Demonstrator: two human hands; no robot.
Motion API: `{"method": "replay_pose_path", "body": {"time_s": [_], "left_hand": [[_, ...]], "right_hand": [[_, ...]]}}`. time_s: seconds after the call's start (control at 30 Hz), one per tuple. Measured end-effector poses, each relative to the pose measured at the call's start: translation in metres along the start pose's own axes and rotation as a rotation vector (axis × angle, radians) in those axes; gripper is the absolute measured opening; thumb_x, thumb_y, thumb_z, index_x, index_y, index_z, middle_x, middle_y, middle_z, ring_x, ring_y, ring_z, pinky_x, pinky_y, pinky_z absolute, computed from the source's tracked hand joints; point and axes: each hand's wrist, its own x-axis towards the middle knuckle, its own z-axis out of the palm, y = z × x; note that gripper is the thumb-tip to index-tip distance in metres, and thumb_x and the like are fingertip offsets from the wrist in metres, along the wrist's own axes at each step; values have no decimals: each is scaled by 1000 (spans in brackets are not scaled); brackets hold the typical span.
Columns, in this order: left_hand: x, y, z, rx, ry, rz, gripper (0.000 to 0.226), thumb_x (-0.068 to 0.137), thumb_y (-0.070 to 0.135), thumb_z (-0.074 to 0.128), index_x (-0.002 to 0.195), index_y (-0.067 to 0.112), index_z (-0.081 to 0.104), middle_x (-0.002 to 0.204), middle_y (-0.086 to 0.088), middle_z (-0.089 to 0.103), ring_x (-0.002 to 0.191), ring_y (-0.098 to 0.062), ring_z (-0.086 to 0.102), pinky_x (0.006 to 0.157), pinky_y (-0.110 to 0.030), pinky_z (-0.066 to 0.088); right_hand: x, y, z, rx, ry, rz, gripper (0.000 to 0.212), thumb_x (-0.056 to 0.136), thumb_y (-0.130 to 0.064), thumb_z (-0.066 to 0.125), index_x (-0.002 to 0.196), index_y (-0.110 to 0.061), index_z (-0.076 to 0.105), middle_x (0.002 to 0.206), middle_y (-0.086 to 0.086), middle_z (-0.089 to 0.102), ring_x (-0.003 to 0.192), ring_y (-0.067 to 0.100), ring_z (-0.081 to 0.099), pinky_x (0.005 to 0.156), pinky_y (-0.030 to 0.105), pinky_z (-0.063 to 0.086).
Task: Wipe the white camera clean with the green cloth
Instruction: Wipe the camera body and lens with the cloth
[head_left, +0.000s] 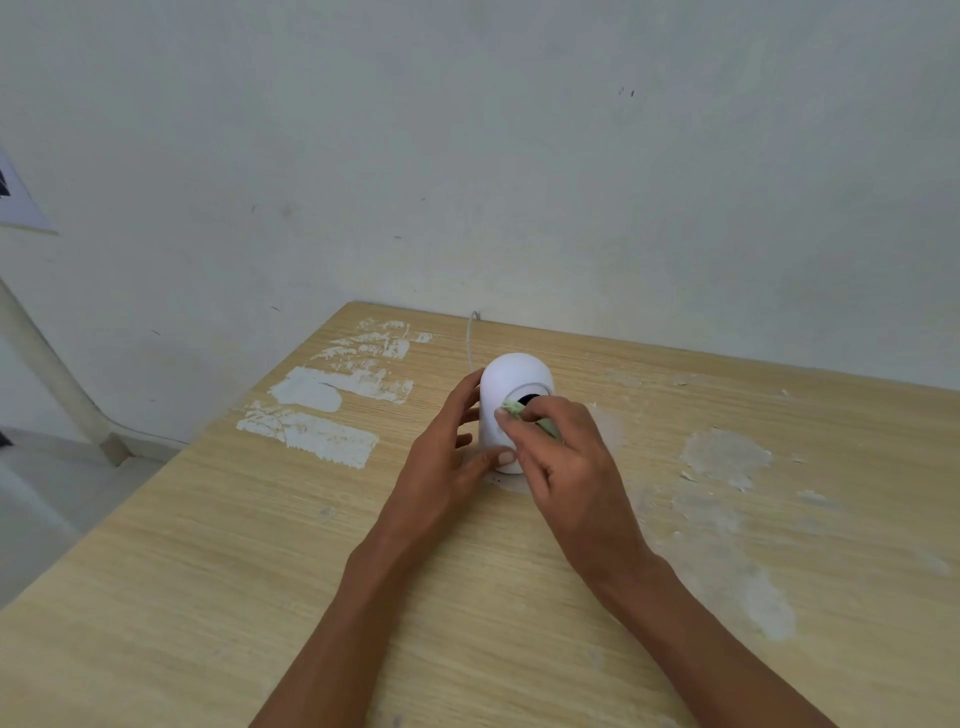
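A white dome-shaped camera (511, 379) stands upright on the wooden table (208, 571), its dark lens facing me. My left hand (447, 457) wraps around the camera's left side and base, thumb on its lower front. My right hand (563, 457) pinches a small pale green cloth (511, 409) and presses it against the front of the camera, just below and left of the lens. Most of the cloth is hidden under my fingers.
A thin white cable (470, 338) runs from behind the camera to the table's far edge at the wall. White scraped patches (322, 410) mark the table at left, pale worn patches (724, 457) at right. The table's left edge drops to the floor.
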Motion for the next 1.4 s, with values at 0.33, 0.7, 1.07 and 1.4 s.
{"method": "replay_pose_path", "body": {"time_s": [0.33, 0.7, 1.07, 1.4], "left_hand": [[1, -3, 2, 55, 17, 16, 76, 94, 8, 71, 158, 29, 35, 146, 13, 56, 126, 5, 57, 93, -9, 51], [-1, -1, 1, 19, 4, 19, 76, 94, 7, 72, 156, 31, 36, 146, 14, 57, 126, 2, 58, 90, -12, 53], [-1, 3, 1, 7, 8, 18, 80, 89, 24, 81, 154, 41, 37, 144, 27, 54, 126, 9, 56, 91, -7, 49], [-1, 0, 1, 11, 1, 14, 79, 90, 24, 80, 153, 42, 37, 141, 30, 56, 127, 8, 57, 91, -7, 50]], "right_hand": [[-12, 2, 3, 38, -75, 87, 31, 90, 5, 69, 121, 0, 72, 115, 12, 71, 109, 26, 67, 101, 19, 44], [-9, -6, 5, 29, -43, 96, 30, 88, 6, 70, 118, 1, 73, 108, 11, 71, 102, 27, 67, 93, 23, 49], [-8, 16, -6, 130, 6, 250, 18, 96, 0, 62, 111, -8, 70, 100, 2, 69, 94, 16, 63, 82, 17, 45], [-11, 5, -2, 305, 14, 366, 21, 100, -14, 61, 121, -18, 60, 107, -2, 70, 100, 10, 67, 83, 23, 55]]}}
